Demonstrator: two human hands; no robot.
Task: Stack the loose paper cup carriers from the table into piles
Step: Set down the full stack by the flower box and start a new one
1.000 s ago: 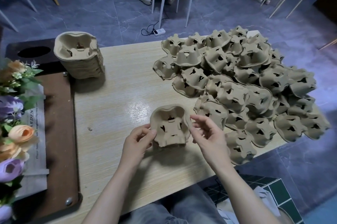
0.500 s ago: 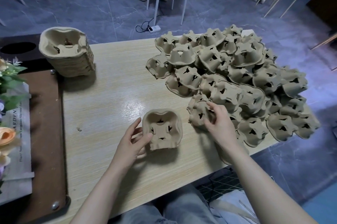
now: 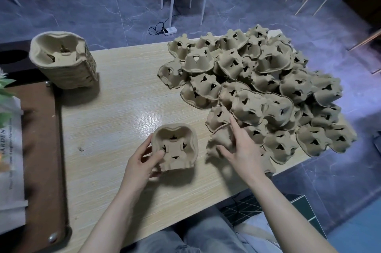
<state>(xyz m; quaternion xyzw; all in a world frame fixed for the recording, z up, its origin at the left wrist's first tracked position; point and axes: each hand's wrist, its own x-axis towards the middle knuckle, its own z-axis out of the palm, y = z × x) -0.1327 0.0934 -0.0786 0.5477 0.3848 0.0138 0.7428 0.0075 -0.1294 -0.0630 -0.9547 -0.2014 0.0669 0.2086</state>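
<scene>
Stacking work on a pale wooden worktop [image 3: 115, 108], seen from the worker's own head. The left hand [image 3: 142, 164] holds a short new pile [image 3: 175, 147] of nested carriers, cups upward, its thumb on the near rim and its fingers curled round the left wall. Just right of that pile, the right hand [image 3: 241, 145] reaches into the near edge of the loose heap [image 3: 268, 92], thumb and fingers closing on one upturned carrier [image 3: 221, 139]; whether the grip is firm cannot be told. A tall finished pile [image 3: 64, 61] stands well to the far left of the short pile. The step in hand appears to be picking the next carrier. The next move likely calls for lifting it free of its neighbours, turning it cups upward and seating it squarely in the short pile. Most of the heap remains unsorted.
</scene>
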